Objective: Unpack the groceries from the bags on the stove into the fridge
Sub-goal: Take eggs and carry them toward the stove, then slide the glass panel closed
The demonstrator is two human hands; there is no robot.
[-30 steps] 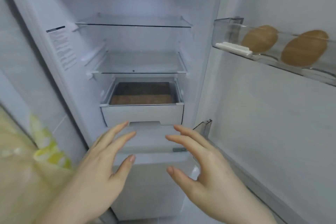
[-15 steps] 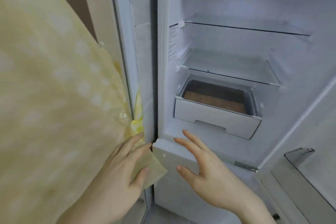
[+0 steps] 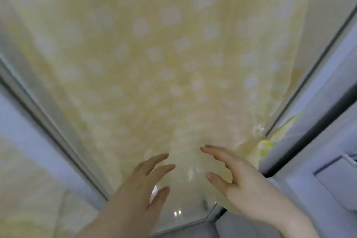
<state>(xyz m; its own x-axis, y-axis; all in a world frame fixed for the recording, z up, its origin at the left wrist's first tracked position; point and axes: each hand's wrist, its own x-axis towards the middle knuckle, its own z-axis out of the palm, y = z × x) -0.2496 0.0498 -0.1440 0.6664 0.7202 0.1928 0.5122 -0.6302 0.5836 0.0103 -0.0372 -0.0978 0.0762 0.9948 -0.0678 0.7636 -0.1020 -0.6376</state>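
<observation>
A pale yellow curtain [image 3: 154, 54] with white spots fills most of the head view. My left hand [image 3: 143, 185] and my right hand [image 3: 231, 176] are held up in front of its lower part, fingers straight and spread, holding nothing. The white edge of the fridge [image 3: 318, 141] runs along the right side. No grocery bags, stove or fridge shelves are in sight. The picture is blurred by motion.
A grey frame [image 3: 58, 125] runs diagonally at the left, with a pale reflective pane [image 3: 25, 141] beyond it. A glossy ledge [image 3: 185, 216] lies just below my hands. A bright yellow fold of cloth [image 3: 268, 147] sits beside the fridge edge.
My view has swung left, away from the open fridge and onto the curtain. Both hands have come out of the fridge opening and now hang in front of the cloth.
</observation>
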